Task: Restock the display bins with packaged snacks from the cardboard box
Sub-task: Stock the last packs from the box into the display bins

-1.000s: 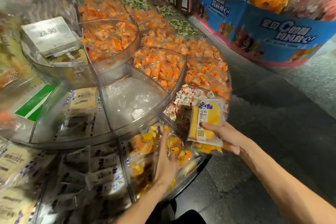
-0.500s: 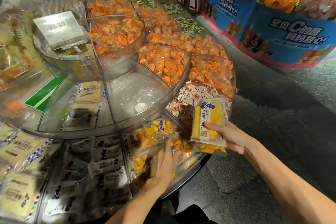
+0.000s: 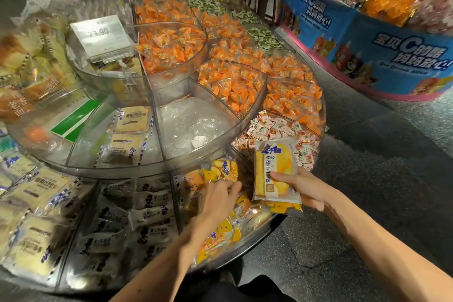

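We judge this mid-placing: at six o'clock on the round display [image 3: 122, 172] sits the yellow-pack bin [image 3: 247, 244]. Our left hand [image 3: 215, 201] lies flat-fingered on its packs, gripping nothing. Our right hand [image 3: 306, 189] pinches a bread packet [image 3: 274, 169] at the bin's two o'clock, to lay in next.

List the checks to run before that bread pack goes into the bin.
1. Grip of right hand on bread pack: ok, thumb pinches its front.
2. Pack matches the yellow packs in the bin: ok.
3. Drop spot free of left hand: not ok, it lies on those packs.
4. Room left in bin: cannot tell, hand covers it.
5. Wrapper intact: cannot tell, blurred.
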`<state>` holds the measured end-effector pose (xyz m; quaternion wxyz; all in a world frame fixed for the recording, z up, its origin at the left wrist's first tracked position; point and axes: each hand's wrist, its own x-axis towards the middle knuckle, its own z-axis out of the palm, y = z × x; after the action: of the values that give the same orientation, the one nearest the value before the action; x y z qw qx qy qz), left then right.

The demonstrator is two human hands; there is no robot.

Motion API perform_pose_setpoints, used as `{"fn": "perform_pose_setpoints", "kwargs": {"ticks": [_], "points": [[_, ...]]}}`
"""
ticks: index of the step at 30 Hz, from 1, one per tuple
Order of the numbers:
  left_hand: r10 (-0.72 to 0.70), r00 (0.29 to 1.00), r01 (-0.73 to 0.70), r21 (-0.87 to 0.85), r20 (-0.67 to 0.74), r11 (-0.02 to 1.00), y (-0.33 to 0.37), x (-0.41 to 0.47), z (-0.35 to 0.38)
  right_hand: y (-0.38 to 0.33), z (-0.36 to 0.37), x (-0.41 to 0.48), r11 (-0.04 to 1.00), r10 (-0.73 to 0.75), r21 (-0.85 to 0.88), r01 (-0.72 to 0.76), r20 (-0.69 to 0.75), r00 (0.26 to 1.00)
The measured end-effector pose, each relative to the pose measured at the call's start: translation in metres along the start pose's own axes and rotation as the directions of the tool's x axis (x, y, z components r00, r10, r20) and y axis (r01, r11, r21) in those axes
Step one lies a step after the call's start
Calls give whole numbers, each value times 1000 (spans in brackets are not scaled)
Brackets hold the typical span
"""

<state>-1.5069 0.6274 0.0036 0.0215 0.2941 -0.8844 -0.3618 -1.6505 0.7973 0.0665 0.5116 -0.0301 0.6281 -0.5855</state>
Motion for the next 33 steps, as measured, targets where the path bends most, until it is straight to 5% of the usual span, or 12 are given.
{"fn": "perform_pose_setpoints", "kwargs": {"ticks": [3,6,11,16,23,29,33], "points": [[-69,995,45,-306,-68,951,7,11,-24,-6,3,0,988,2,-157,1,23,1000],[3,991,64,-482,137,874,29,12,-56,-15,14,2,940,33,-342,9,118,992],[88,972,56,-577,219,815,33,18,-70,-29,42,2,854,43,-514,80,223,974],[-70,996,90,-564,56,821,9,12,-83,-37,49,9,833,46,-546,88,227,973],[-312,946,282,-696,87,661,-43,-20,-83,-31,27,28,849,5,-528,26,57,998],[-302,953,249,-670,39,699,-54,-60,-41,-18,18,42,894,32,-446,-37,-19,999],[-364,927,319,-319,-92,893,-57,-74,-13,-16,21,45,870,48,-490,-58,-33,998]]}}
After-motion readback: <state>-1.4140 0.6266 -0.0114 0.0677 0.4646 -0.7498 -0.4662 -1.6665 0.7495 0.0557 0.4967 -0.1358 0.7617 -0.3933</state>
